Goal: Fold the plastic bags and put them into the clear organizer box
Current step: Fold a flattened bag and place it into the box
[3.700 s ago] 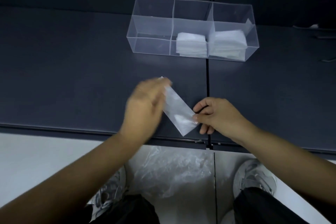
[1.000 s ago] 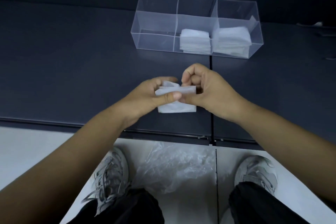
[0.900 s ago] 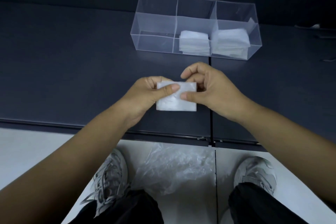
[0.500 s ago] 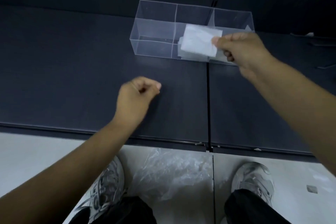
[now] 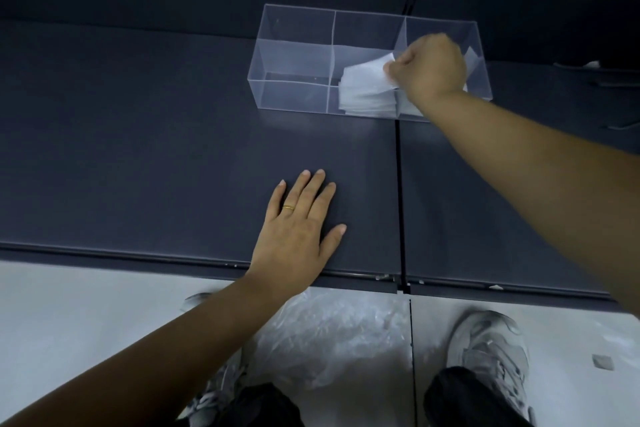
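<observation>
Closest to the camera, two grey shoes (image 5: 491,347) stand on the pale floor, and a crumpled heap of clear plastic (image 5: 332,340) lies between them. Just past that is the front edge of the dark tabletop (image 5: 138,149). The left hand (image 5: 298,236) lies flat on the tabletop near that edge. Its fingers are straight and a little spread, it holds nothing, and one finger has a gold ring (image 5: 288,207) on it. A thin dark seam (image 5: 400,184) runs across the tabletop to the right of this hand. Farther back, the clear organizer box (image 5: 294,55) sits on the tabletop. It has three parts side by side. The right hand (image 5: 427,69) reaches over the box with its fingers curled, pinching the right edge of a folded plastic bag (image 5: 367,74). The bag is tilted and sits on top of a stack of folded bags (image 5: 367,100) in the middle part. The left part has no bags in it. The hand hides most of the right part.
</observation>
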`<state>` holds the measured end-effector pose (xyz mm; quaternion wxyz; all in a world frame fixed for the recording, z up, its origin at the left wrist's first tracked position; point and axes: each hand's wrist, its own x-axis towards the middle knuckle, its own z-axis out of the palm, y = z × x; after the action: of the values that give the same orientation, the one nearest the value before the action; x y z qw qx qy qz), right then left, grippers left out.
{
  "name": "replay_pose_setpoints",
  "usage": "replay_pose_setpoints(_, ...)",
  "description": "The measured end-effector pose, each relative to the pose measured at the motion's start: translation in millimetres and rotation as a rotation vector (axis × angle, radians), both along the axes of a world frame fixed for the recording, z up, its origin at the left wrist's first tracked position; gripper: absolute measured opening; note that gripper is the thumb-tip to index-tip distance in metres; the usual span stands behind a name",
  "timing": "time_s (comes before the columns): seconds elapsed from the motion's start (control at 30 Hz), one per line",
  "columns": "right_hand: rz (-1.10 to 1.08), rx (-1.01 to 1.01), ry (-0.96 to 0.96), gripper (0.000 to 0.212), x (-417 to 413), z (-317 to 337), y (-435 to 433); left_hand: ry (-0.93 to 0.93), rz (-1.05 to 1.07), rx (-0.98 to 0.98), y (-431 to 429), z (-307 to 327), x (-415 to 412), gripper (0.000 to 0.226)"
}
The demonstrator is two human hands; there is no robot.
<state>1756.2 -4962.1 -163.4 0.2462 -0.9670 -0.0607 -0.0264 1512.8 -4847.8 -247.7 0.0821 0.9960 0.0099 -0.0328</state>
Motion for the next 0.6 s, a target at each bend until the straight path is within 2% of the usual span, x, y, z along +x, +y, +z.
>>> replay_pose_setpoints(0.2,-0.071,-0.079,0.07,0.022,2.9,-9.0,0.6,-0.013,-0.001,-0.014,1.3,-0.2,-0.4,0.067)
replay_pose_setpoints(0.3,-0.045,0.014,0.05,0.028,-2.1,-5.1,-3.6,-0.015,0.0,0.005,1.8,-1.3,-0.2,0.068)
replay_pose_setpoints(0.4,0.001,0.133,-0.067,0.042,-25.9,3.7,-11.9,-0.016,-0.004,0.007,1.5,-1.4,-0.2,0.069)
replay_pose_setpoints(0.47,0.127,0.28,-0.193,0.036,-64.2,8.4,-21.6,-0.024,-0.008,-0.005,1.5,-1.3,0.4,0.07)
replay_pose_setpoints(0.53,0.381,0.401,-0.263,0.02,-124.2,1.5,-39.0,-0.033,-0.012,-0.02,1.7,-1.4,0.6,0.07)
replay_pose_setpoints(0.6,0.711,0.362,-0.151,0.012,-193.5,-17.5,-64.0,-0.043,-0.015,-0.035,2.0,-1.8,0.6,0.07)
